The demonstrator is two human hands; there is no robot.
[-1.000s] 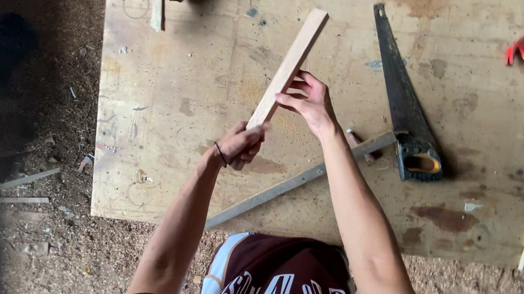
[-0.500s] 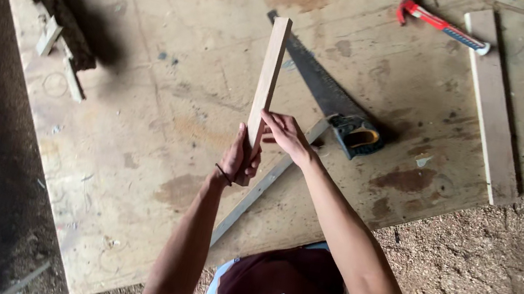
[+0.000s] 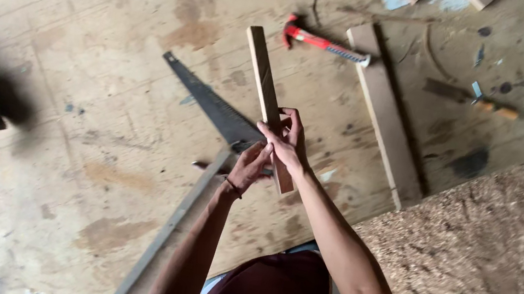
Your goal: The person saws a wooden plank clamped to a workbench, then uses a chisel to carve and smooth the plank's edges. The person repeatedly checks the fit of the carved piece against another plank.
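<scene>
Plywood, stained and scuffed, makes up the big sheet [image 3: 94, 160] that fills most of your view, and it lies flat under everything else. To your right its edge gives way to a floor of sawdust [image 3: 518, 242]. On the sheet, a long pale plank [image 3: 385, 118] lies at a slant, well apart from your hands and up to the right. A thin grey strip of wood [image 3: 165, 230] runs from near your left wrist down toward the bottom edge of the view. A handsaw [image 3: 209, 102] lies flat with its dark blade pointing up and left; its handle end is hidden behind your hands.

You hold a narrow wooden slat [image 3: 264, 75] above the sheet, its far end pointing away from you and a little left. Your right hand [image 3: 287, 144] is wrapped around the slat's lower part, fingers clasped over it. Your left hand [image 3: 250, 166] is just beside it, lower and to the left, fingertips pressing against the slat's near edge and touching your right hand; whether it fully clasps the wood you cannot tell from here.

Beyond the slat's far end, a hammer with a red handle [image 3: 317, 40] lies on the sheet. Farther right lies a small tool with an orange handle [image 3: 482, 102].
</scene>
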